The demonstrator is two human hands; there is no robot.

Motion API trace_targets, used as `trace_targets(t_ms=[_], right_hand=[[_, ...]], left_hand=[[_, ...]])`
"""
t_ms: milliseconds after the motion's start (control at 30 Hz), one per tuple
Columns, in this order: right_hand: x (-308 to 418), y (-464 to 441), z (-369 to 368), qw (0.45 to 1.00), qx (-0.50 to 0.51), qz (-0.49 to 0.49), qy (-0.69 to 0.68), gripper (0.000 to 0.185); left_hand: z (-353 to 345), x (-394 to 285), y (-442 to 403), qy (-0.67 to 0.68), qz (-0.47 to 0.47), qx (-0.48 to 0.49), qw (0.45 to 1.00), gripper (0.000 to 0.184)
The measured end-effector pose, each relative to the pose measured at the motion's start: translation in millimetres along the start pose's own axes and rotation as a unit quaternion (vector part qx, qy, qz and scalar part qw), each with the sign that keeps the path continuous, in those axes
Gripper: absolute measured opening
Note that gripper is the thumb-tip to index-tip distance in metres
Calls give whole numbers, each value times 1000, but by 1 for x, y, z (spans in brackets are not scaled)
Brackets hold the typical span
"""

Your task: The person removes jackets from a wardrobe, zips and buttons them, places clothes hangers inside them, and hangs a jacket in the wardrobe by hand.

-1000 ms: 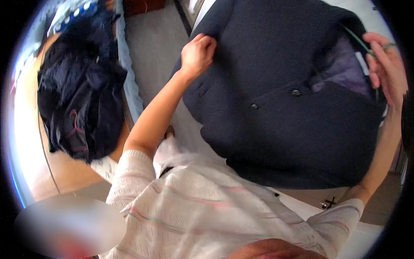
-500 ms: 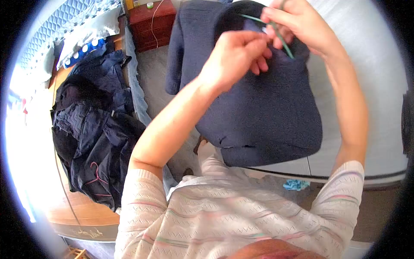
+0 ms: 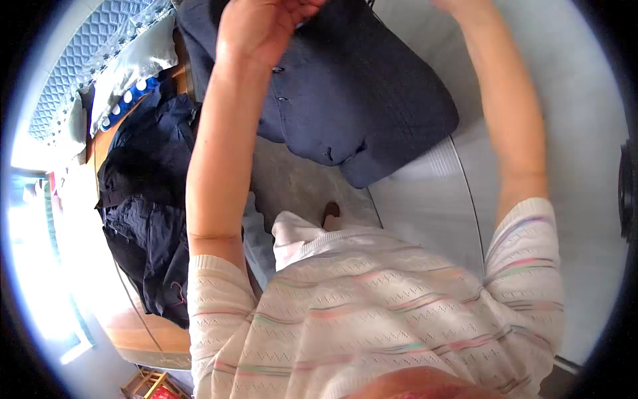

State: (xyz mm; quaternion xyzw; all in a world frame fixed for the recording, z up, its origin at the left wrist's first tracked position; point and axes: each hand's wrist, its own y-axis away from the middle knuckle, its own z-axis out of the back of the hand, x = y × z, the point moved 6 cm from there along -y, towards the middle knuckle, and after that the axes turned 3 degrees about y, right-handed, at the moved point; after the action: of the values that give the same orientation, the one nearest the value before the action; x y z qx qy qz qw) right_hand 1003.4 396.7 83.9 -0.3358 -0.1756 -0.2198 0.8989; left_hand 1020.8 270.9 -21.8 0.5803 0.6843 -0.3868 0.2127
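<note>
A dark navy jacket (image 3: 359, 93) with small dark buttons or buttonholes along its front edge fills the upper middle, its top cut off by the frame. My left hand (image 3: 256, 30) is over the jacket's upper left part, its fingers curled. What they grip, if anything, is hidden. At the top edge, to the right of the jacket, only the base of my right hand (image 3: 458, 4) shows; its fingers are out of frame. The green hanger is out of sight.
Dark clothes (image 3: 149, 193) lie heaped on a wooden surface (image 3: 139, 326) at left, with a pink hanger (image 3: 178, 292) on them. Behind are a blue polka-dot cloth (image 3: 126, 103) and a pale pillow (image 3: 136, 63). White panels (image 3: 425, 193) stand at right; a wooden stool (image 3: 153, 384) is at lower left.
Both hands have moved up toward the top edge and apart from each other. The jacket has shifted up and left and is tilted. The green hanger has gone out of view.
</note>
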Motion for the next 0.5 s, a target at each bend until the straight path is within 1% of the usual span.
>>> trace_targets(t_ms=[100,133,200,267,300,400,500], right_hand=[[-52,31,11,994,-5,-106,-4,29],[-70,48,10,994,-13,-109,0,33],[-109,75,-2,993,-30,-116,7,41],[-120,86,-21,977,-62,-201,-33,51],[-127,100,-30,972,-93,-210,39,47],[-172,100,-60,949,-164,-267,-26,41],[-200,69,-73,914,-274,-276,-113,27]], left_hand=[[35,-15,-47,7,-32,-12,999,13],[44,-19,-59,22,-46,-9,999,13],[60,-25,-87,22,-56,-33,998,13],[76,-30,-115,27,-62,-36,997,13],[80,-32,-121,32,-62,-22,997,13],[100,-40,-162,13,-61,20,998,15],[125,-46,-200,-6,-39,38,999,18]])
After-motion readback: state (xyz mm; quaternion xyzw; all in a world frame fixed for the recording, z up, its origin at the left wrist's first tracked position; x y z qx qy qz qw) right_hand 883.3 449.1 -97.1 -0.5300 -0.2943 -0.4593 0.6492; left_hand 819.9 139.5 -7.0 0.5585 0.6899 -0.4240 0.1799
